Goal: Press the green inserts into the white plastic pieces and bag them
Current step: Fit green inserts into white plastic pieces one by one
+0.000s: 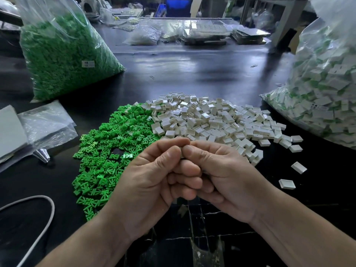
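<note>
A pile of green inserts [107,143] lies on the black table left of centre. It touches a heap of white plastic pieces [208,120] spreading to the right. My left hand [154,182] and my right hand [223,180] meet just in front of both piles, fingers curled and interlocked. The two thumbs press tip to tip on a small piece [181,153]. Only a thin pale sliver of it shows; the rest is hidden inside the hands.
A big clear bag of green inserts [63,54] stands at the back left. A bag of white pieces with green showing [327,89] fills the right side. Flat empty bags [44,122] lie at the left, a white cable [38,228] at the near left, loose white pieces [287,184] at the right.
</note>
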`<state>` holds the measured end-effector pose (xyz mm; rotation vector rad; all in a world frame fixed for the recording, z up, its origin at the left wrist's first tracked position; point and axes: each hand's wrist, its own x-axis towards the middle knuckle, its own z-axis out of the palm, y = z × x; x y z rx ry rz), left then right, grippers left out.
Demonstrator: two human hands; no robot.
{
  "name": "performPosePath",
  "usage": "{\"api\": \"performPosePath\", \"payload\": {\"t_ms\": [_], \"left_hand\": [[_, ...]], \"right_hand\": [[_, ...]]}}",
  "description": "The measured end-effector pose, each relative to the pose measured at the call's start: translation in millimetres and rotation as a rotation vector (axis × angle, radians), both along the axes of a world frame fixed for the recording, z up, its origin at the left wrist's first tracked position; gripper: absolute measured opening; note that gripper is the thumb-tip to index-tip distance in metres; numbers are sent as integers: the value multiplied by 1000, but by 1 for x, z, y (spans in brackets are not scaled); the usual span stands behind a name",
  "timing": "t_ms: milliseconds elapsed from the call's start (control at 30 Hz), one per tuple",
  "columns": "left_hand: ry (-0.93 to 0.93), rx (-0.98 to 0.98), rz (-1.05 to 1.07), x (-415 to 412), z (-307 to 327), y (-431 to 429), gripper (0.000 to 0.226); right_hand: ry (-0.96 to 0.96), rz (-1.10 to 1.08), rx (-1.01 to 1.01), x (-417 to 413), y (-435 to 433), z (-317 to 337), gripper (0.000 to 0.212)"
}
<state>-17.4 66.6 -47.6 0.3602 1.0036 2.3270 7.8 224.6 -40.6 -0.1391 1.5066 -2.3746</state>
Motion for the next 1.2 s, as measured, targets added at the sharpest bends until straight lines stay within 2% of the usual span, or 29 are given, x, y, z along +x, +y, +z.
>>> {"api": "performPosePath", "payload": {"t_ms": [200, 700, 800, 933, 967, 1033, 1100, 1200], "left_hand": [[24, -62, 66, 2, 0, 0, 18], [92, -135, 102, 3, 6, 3, 25], [182, -263, 180, 3, 6, 3, 20], [423, -528, 327, 5, 4, 0, 17], [462, -566, 349, 5, 4, -1, 17], [494, -606, 389, 3, 4, -5, 16], [521, -661, 439, 0, 5, -8, 16], [579, -818, 500, -5, 3, -13, 16]], "right_hand": [[-4, -4, 20, 1, -1, -2, 20], [-18, -30, -31, 0, -3, -1, 19], [-8, -73, 19, -3, -4, -3, 23], [-8, -111, 67, -5, -1, -4, 22], [-21, -100, 17, -6, 2, -2, 19], [-52, -44, -206, -8, 9, 1, 9], [-37, 10, -409, -10, 17, 5, 11], [-15, -22, -456, -14, 31, 10, 17]]}}
